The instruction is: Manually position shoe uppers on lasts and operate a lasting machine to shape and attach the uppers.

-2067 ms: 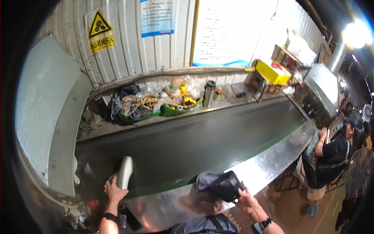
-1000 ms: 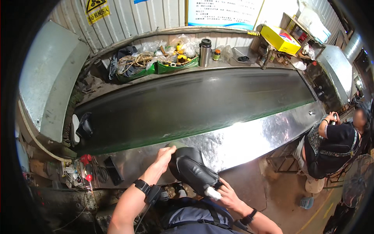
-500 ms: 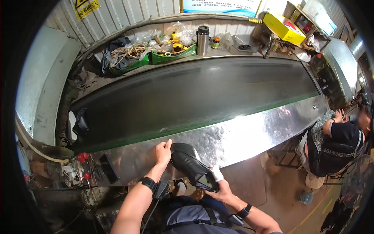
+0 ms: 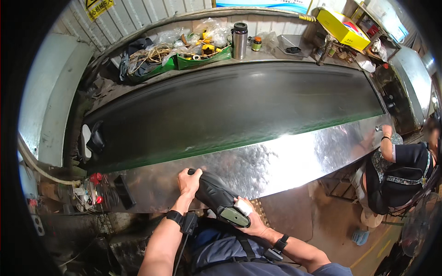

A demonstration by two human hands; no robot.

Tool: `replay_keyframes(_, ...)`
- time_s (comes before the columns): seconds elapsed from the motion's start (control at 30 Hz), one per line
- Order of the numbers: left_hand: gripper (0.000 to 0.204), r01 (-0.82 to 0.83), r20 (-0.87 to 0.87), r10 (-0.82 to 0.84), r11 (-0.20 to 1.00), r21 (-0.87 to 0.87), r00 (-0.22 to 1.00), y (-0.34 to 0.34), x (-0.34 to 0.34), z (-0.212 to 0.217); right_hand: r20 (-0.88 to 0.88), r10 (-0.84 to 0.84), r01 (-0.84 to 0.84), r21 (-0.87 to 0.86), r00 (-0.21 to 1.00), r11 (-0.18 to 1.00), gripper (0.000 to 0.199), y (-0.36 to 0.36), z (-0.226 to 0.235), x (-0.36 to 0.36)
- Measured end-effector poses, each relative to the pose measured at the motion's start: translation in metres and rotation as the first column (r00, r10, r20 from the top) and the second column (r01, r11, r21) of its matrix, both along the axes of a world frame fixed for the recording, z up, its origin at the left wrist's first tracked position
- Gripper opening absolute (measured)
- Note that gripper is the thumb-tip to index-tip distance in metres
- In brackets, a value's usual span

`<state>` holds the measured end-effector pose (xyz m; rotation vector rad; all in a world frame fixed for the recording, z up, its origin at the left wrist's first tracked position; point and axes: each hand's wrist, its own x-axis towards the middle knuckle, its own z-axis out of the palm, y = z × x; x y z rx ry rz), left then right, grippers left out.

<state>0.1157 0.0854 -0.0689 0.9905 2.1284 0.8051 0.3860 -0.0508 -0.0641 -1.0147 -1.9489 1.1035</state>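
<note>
Above the near edge of the shiny metal ledge I hold a black shoe upper (image 4: 213, 191), slanting from toe at upper left to heel at lower right. An olive-green form (image 4: 234, 216) shows in its opening. My left hand (image 4: 189, 182) is closed at the toe end, the thumb uppermost; what its curled fingers pinch is partly hidden. Around the heel side wraps my right hand (image 4: 252, 221), with white covering on a finger or thumb. Both wrists wear black bands with small devices.
Beyond the metal ledge (image 4: 248, 168) runs a wide dark belt (image 4: 239, 106). At its left end lie a black shoe upper (image 4: 95, 138) and a white sole (image 4: 86, 141). A dark flat slab (image 4: 124, 192) and cables sit left. A co-worker (image 4: 398, 172) sits at the right.
The shoe upper has tilted, showing more of the green form in its opening. My left hand has come against the toe. The co-worker's arm now reaches onto the ledge's right end.
</note>
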Motion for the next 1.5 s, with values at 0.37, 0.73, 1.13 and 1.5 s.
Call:
replay_keyframes(0.37, 0.026, -0.196, 0.218, 0.140, 0.945, 0.261, 0.966, -0.069, -0.038, 0.090, -0.214, 0.059, -0.218, -0.877, 0.975, 0.427, 0.102, 0.087, 0.087, -0.044)
replay_keyframes(0.73, 0.030, -0.593, 0.015, 0.668, 0.649, 0.477, 0.744, -0.322, -0.180, 0.174, -0.297, 0.495, -0.570, -0.552, 0.816, 0.608, 0.068, -0.037, 0.130, -0.257)
replay_keyframes(1.13, 0.035, -0.948, 0.790, 0.600, -0.161, 0.274, 0.126, -0.679, -0.243, 0.298, -0.435, 0.605, -0.667, -0.709, 0.667, 0.226, 0.029, -0.337, 0.200, -0.432)
replay_keyframes(1.5, 0.046, -0.948, 0.977, 0.148, -0.258, 0.187, 0.153, -0.737, -0.273, 0.242, -0.612, 0.406, -0.623, -0.773, 0.679, -0.122, 0.029, -0.445, 0.224, -0.569)
